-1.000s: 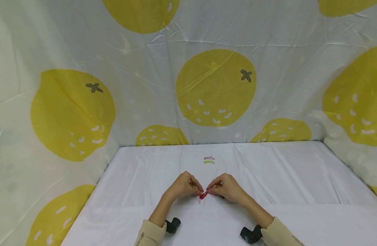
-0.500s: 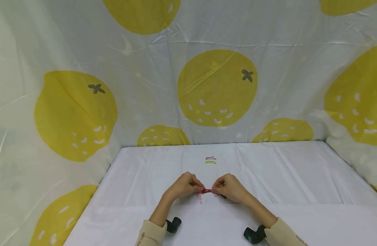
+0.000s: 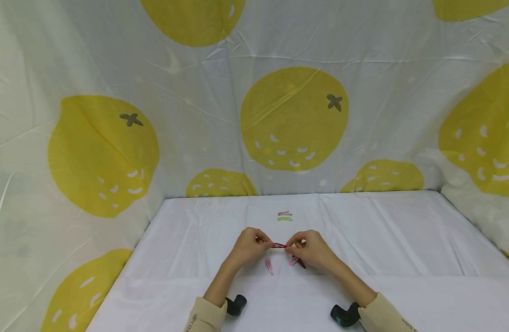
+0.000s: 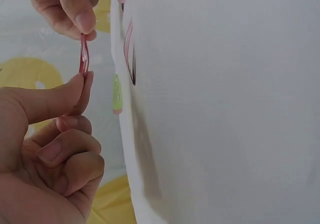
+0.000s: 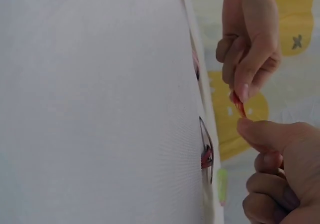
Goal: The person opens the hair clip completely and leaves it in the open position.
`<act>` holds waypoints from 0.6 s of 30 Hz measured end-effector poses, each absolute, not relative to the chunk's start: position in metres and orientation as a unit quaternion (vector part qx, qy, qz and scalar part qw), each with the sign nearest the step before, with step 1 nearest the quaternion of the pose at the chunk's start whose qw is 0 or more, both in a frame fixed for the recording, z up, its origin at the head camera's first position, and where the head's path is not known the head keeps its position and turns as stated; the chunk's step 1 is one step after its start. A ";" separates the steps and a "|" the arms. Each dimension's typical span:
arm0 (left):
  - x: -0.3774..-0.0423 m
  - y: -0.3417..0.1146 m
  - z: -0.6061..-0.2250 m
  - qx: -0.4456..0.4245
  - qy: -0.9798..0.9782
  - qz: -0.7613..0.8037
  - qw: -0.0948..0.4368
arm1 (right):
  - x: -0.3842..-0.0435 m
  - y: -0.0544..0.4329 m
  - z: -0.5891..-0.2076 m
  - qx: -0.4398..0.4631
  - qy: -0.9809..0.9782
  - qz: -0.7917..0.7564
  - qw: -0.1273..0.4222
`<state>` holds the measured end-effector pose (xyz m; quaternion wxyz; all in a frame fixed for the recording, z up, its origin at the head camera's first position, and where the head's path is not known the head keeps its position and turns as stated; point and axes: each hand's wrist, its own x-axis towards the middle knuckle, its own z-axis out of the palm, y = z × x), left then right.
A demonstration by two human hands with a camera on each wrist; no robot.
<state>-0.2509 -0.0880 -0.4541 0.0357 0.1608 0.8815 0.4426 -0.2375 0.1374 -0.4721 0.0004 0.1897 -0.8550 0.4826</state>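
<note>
Both hands pinch a red snap hair clip (image 3: 279, 246), one at each end, raised above the white tabletop. My left hand (image 3: 250, 246) has thumb and forefinger on its left end; in the left wrist view the other fingers curl into the palm. My right hand (image 3: 311, 250) pinches the opposite end the same way. The clip (image 4: 84, 56) looks slightly open between its metal strips in the left wrist view. Below the hands lie a pink hair clip (image 3: 269, 266) on the left, and on the right a second pink clip (image 3: 293, 261) overlapping a dark red one (image 3: 301, 263).
Farther back on the white cloth (image 3: 362, 230), a pink hair clip (image 3: 285, 213) lies just behind a green one (image 3: 285, 219). A curtain printed with yellow lemons (image 3: 293, 120) rises along the back and sides. Dark camera mounts (image 3: 236, 305) stick out at both wrists.
Both hands have lifted the red clip up and away from the pink clips, which now show more fully. Earlier the clip was slanted; now it is level.
</note>
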 end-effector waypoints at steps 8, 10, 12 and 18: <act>-0.253 -0.089 -0.453 0.137 0.875 0.462 0.050 | -0.238 0.138 -0.473 0.273 -0.831 0.471 0.115; -0.253 -0.089 -0.453 0.142 0.875 0.461 0.050 | -0.239 0.137 -0.475 0.280 -0.828 0.468 0.129; -0.253 -0.088 -0.452 0.149 0.872 0.464 0.051 | -0.239 0.137 -0.476 0.283 -0.823 0.470 0.146; -0.253 -0.088 -0.450 0.181 0.863 0.471 0.041 | -0.241 0.139 -0.479 0.272 -0.813 0.490 0.160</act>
